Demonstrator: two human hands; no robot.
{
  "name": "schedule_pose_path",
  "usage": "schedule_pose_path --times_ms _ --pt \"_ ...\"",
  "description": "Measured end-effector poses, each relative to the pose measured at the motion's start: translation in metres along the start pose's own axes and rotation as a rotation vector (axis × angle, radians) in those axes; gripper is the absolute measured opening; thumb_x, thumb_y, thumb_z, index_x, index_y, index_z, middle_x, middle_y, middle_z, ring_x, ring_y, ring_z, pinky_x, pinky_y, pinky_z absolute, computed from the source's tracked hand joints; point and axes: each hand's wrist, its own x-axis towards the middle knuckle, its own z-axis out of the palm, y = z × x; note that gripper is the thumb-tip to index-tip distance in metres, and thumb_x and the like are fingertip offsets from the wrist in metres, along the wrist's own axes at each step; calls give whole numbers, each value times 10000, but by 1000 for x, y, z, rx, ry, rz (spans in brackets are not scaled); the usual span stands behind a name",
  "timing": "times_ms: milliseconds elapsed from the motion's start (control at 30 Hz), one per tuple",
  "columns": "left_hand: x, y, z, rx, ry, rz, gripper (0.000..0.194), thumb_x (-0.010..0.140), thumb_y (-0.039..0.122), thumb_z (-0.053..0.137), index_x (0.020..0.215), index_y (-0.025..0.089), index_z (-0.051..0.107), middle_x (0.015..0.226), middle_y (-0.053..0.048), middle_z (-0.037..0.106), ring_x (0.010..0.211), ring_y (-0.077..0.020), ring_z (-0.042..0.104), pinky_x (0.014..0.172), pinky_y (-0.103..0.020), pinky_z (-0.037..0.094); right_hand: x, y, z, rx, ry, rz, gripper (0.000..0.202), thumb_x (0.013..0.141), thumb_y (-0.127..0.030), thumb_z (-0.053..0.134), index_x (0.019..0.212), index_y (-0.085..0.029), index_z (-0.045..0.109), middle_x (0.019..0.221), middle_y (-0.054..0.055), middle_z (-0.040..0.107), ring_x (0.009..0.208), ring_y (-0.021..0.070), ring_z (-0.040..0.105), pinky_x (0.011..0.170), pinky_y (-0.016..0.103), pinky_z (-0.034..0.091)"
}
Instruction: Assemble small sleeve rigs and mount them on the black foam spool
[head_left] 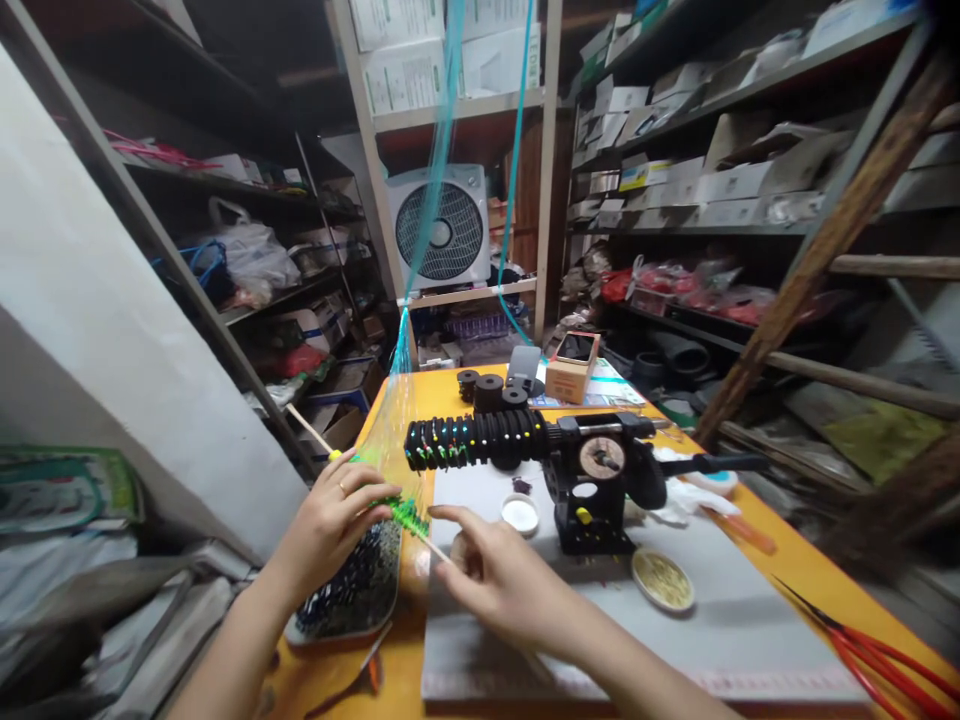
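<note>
A thin pale stick (435, 549) runs slantwise between my hands, with a cluster of small green pieces around its middle. My left hand (334, 515), wearing a ring, is closed over the stick's upper part beside the green pieces. The lower end sits between the thumb and curled fingers of my right hand (499, 570). Just beyond stands a black bench device (589, 510) carrying a row of black spools (476, 437) dotted with coloured tips. Under my left hand lies a tray (386, 610) of small black pieces, partly hidden by my wrist.
On the orange table (409, 660) lies a white board (705, 640) bearing a white dish (520, 515) and a dish of golden bits (664, 582). Red-handled scissors (862, 640) rest at right. Turquoise strands (405, 345) hang at left. A cardboard box (572, 372) stands behind.
</note>
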Motion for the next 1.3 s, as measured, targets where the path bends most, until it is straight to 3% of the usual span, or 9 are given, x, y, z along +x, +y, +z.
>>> schedule_pose_path --times_ms 200,300,400,533,633,867,1067,1300 --pt "-5 16 -9 12 -5 25 169 945 207 546 1102 218 607 949 -44 652 950 -200 587 946 -407 461 -12 -4 -18 23 -104 -8 346 922 -257 538 1262 -195 552 630 -69 522 571 105 471 556 217 351" --pt "-7 28 -8 51 26 0 347 909 337 602 1229 207 567 1127 -114 613 1047 -245 555 896 -410 472 -13 -4 -20 -22 -148 -9 364 935 -281 532 1286 -189 554 626 -66 521 558 100 457 548 216 339" --pt "-2 41 -6 65 66 77 508 786 479 701 1224 247 589 1190 -108 613 1135 -289 507 994 -481 403 -12 -6 -21 -56 -172 -25 411 944 -272 512 1347 -191 501 626 -69 509 546 96 440 537 214 330" --pt "9 51 -1 -14 171 139 249 818 338 721 1036 236 660 955 -36 719 1019 -236 564 986 -442 391 -10 -10 -25 -77 -186 -27 428 947 -265 507 1369 -211 458 636 -73 494 554 100 439 534 215 331" --pt "13 50 4 -77 217 128 140 826 290 722 931 214 668 863 -11 745 916 -205 590 928 -406 409 -8 -7 -29 -96 -175 -20 411 946 -270 512 1351 -219 463 647 -72 494 566 102 445 545 216 345" --pt "13 38 17 -157 242 150 200 775 279 770 913 185 660 859 -5 761 856 -180 603 864 -360 411 -3 9 -27 -124 -192 29 400 939 -273 519 1338 -242 516 671 -57 550 592 101 477 587 217 381" --pt "12 35 26 -205 208 122 141 833 286 715 918 185 667 853 -2 759 874 -175 592 872 -348 398 -4 16 -21 -139 -215 103 449 937 -284 506 1385 -253 490 738 -30 638 636 116 540 594 215 428" --pt "3 34 34 -248 191 72 140 834 304 710 911 190 686 859 3 764 921 -182 589 888 -363 382 -11 20 -20 -209 -205 126 416 931 -310 527 1346 -328 543 841 -11 724 777 138 645 715 216 520"
